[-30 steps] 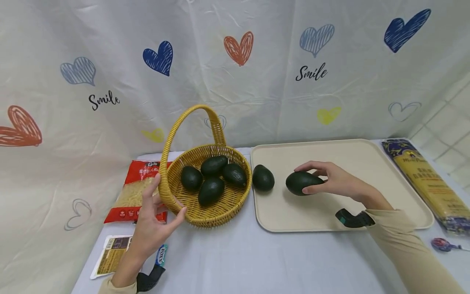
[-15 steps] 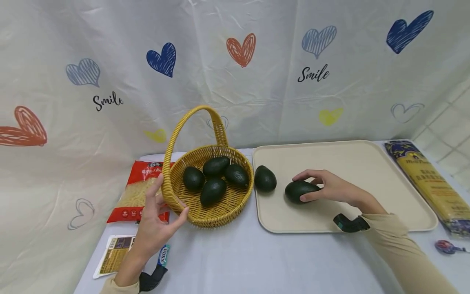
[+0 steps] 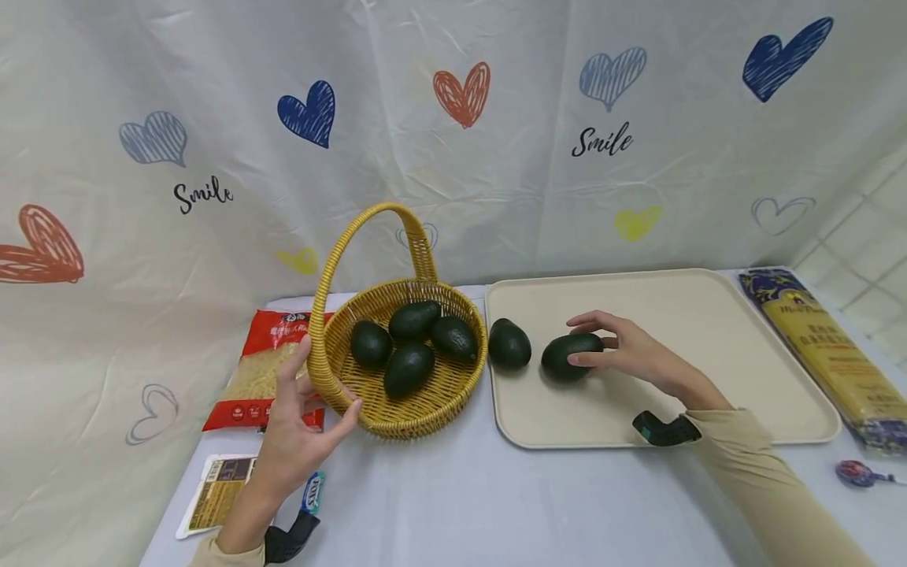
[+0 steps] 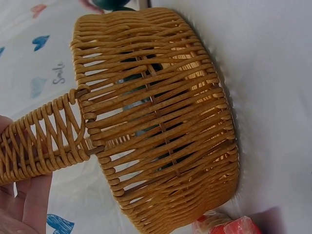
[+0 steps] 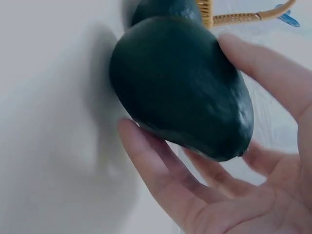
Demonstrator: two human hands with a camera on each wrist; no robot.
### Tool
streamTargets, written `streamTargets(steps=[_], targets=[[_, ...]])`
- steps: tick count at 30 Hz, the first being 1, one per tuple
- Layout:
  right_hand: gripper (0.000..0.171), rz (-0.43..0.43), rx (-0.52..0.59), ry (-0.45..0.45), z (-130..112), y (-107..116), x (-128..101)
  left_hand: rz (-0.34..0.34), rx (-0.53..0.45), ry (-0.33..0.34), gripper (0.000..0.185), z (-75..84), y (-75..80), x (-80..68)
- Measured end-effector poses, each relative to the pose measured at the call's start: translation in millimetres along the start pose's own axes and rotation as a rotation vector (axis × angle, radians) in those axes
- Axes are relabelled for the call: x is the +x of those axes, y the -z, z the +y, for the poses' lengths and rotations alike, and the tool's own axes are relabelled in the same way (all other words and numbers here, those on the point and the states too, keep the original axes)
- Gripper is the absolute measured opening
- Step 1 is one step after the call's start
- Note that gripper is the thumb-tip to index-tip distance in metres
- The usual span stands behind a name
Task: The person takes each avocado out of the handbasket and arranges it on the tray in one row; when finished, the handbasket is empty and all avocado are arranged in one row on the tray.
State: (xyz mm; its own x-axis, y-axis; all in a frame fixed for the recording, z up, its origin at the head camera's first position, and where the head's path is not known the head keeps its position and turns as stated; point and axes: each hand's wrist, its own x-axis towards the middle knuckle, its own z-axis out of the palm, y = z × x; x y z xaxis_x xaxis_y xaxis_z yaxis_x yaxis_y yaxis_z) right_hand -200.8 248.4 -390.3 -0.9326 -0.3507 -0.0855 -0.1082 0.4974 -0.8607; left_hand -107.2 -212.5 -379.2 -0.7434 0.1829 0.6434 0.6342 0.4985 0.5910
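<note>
My left hand (image 3: 294,429) grips the yellow wicker basket (image 3: 418,425) where its handle meets the near left side, thumb near the rim. Several dark green avocados (image 3: 409,370) lie inside the basket; the left wrist view shows its woven outer wall (image 4: 161,112) and the handle's lower end. Over the beige tray (image 3: 659,421), my right hand (image 3: 631,354) holds another avocado (image 3: 563,358) between thumb and fingers, seen close in the right wrist view (image 5: 180,87). Whether this avocado touches the tray is unclear. One more avocado (image 3: 509,344) rests at the tray's left edge, beside the basket.
A red bag of pasta (image 3: 258,370) lies left of the basket, partly behind my left hand. Nearer are a flat gold packet (image 3: 216,496) and a small blue-green wrapper (image 3: 312,494). Right of the tray lie a long yellow package (image 3: 825,346) and a lollipop (image 3: 856,473).
My right hand has moved a little left with its avocado, closer to the avocado at the tray's edge. My left hand and the basket stay in place.
</note>
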Motion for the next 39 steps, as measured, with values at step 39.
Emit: streamTargets(steps=[39], targets=[[0.081,0.018,-0.113,0.047,-4.5,-18.3,18.5,0.005,0.036,0.022,0.114,2.4,-0.7,-3.0]])
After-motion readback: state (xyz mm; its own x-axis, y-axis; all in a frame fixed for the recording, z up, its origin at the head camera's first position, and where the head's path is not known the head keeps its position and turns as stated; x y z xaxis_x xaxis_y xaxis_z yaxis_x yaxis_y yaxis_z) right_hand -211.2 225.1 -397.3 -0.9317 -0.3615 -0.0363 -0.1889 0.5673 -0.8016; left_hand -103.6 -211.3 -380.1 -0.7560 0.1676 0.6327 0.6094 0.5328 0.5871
